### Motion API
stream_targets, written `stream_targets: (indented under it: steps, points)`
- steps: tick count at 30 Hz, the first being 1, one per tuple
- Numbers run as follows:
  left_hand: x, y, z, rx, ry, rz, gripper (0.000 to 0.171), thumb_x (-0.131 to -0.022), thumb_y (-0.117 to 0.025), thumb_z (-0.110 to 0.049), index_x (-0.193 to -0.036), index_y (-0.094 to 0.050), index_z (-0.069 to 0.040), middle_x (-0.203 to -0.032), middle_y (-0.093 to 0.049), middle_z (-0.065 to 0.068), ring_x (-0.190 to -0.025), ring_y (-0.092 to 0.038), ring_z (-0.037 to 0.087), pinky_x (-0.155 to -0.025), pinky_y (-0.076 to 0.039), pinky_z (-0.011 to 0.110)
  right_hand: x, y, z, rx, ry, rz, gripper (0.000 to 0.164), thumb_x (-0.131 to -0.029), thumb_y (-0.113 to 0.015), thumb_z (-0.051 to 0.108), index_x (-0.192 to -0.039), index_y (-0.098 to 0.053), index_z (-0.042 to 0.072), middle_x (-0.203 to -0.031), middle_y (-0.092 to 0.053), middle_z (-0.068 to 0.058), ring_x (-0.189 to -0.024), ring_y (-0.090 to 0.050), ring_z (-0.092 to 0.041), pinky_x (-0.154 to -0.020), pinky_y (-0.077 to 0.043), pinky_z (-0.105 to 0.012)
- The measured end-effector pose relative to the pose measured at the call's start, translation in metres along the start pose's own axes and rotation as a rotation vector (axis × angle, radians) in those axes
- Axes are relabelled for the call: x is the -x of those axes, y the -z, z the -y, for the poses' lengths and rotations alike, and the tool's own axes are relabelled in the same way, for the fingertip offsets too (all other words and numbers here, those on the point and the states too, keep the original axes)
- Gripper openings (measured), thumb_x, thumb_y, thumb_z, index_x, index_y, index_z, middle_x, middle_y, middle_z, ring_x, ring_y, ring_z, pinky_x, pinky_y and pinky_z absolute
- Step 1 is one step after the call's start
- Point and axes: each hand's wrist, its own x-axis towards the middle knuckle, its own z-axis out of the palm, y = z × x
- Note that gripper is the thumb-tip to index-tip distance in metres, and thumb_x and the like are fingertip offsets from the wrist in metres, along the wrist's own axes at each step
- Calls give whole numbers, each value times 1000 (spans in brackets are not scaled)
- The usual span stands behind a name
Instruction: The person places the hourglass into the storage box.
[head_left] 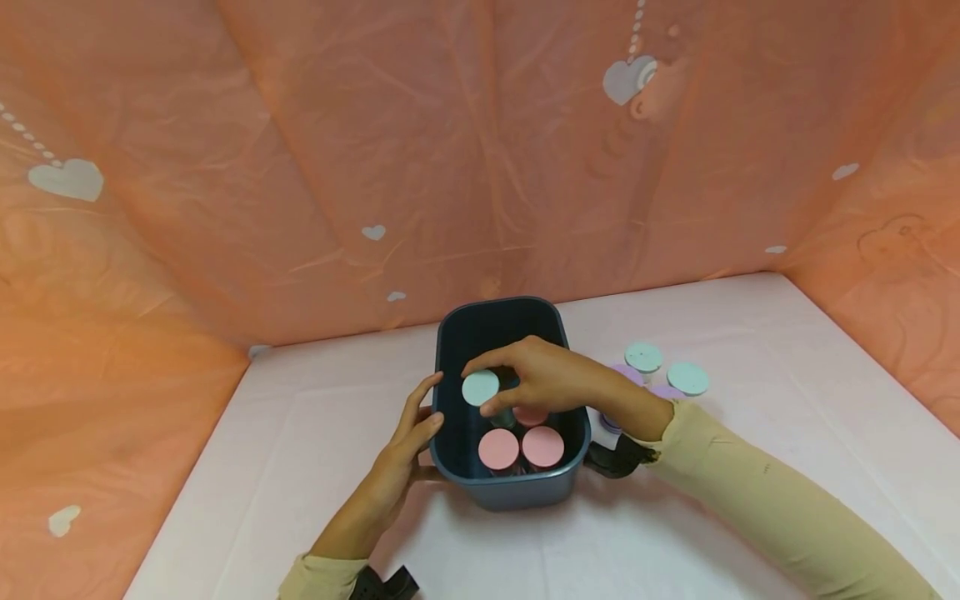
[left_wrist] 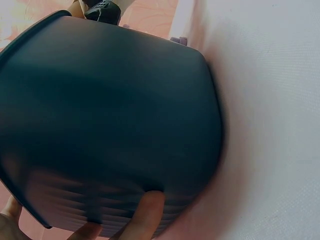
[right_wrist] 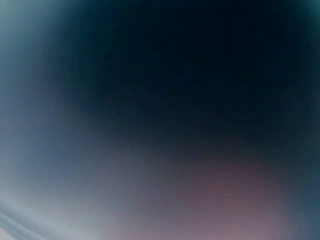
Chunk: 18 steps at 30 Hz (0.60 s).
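Observation:
A dark blue bin (head_left: 517, 493) stands on the white-covered table. My left hand (head_left: 397, 454) holds its left side, with thumb and index finger at the rim and other fingers against the outer wall. In the left wrist view, fingertips (left_wrist: 151, 207) press the ribbed part of the bin. My right hand (head_left: 536, 375) reaches inside, pinching a small jar with a mint lid (head_left: 480, 388) between thumb and fingers. Several pink-lidded jars (head_left: 498, 450) stand in the bin's near end, one partly covered by the hand. The right wrist view is dark and blurred.
Right of the bin, jars with mint lids (head_left: 687, 378) and purple lids (head_left: 666, 392) stand grouped on the table, partly behind my right forearm. An orange curtain (head_left: 480, 167) with pale hearts rises behind the table and along both sides.

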Motion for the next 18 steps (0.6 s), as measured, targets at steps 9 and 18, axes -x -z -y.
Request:
stream_targets:
  steps: [9, 18]
  points:
    - [0, 1, 0, -19, 3, 3, 51, -103, -39, -40, -151, -22, -45, -150, -23, 16, -136, -38, 46, -92, -50, 59, 0, -1, 4, 129, -6, 116, 50, -86, -77, 34, -132, -64, 17, -123, -70, 3, -104, -64, -8, -88, -52, -25]
    - [0, 0, 1, -13, 4, -2, 51, -104, -39, -40, -152, -22, -44, -149, -25, 16, -133, -42, 44, -90, -51, 57, 0, -1, 5, 142, -7, 207, 45, -92, -71, 34, -132, -63, 17, -117, -71, 4, -95, -64, -3, -80, -51, -22]
